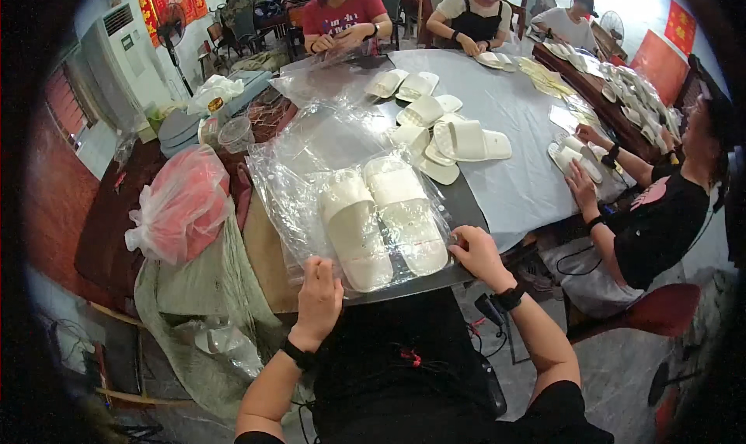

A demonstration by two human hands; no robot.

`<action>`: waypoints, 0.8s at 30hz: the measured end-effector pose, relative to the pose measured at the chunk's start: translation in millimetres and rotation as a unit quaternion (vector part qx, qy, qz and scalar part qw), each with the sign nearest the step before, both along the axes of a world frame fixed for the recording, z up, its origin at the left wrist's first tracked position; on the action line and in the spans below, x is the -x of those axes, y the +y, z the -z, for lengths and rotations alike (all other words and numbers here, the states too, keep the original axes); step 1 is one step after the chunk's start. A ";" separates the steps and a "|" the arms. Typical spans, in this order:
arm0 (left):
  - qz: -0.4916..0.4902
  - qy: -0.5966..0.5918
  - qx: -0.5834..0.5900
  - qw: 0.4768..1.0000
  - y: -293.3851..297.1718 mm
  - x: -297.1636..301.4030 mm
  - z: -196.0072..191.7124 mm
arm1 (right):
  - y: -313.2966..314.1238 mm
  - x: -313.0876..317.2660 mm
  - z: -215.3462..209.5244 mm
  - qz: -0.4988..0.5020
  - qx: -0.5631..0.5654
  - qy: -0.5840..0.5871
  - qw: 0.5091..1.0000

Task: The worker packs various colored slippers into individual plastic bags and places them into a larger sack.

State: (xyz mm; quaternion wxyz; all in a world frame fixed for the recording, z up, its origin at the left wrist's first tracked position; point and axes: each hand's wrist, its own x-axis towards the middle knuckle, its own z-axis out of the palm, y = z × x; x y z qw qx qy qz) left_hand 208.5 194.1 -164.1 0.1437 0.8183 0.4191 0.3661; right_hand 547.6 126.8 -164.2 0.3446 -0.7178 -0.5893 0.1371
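A pair of cream-white slide slippers point(404, 222) lies side by side inside a clear plastic bag point(281, 211) on the table edge before me. My left hand point(318, 298) is closed at the bag's near left corner, fingers curled on the film. At the near right corner, my right hand point(480, 255) pinches the film beside the right slipper's end. Dark bands circle both my wrists. Beyond the bag, several loose white slippers point(470, 141) are piled on the table. More clear film point(311, 129) spreads out behind the bagged pair.
Left of me are a pink bundle in white plastic point(183, 203), a green woven sack point(206, 288) and a clear tub point(235, 135). A co-worker point(660, 203) handles slippers at the right; others sit across the table point(505, 187). More slippers point(637, 94) line a far bench.
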 end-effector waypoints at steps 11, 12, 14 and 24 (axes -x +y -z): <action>0.228 0.237 -0.099 0.939 -14.8 -35.0 -21.2 | -0.6 3.4 -20.9 0.022 0.101 -0.041 0.994; 0.206 0.257 -0.107 0.938 -11.6 -38.2 -16.7 | -4.0 4.9 -24.8 0.038 0.094 -0.027 0.994; 0.201 0.266 -0.099 0.938 -10.9 -37.3 -11.0 | -9.4 4.2 -27.4 0.034 0.108 -0.015 0.993; 0.181 0.234 -0.099 0.950 -2.7 -36.0 -8.1 | -14.7 21.0 -63.9 -0.032 0.223 0.249 0.942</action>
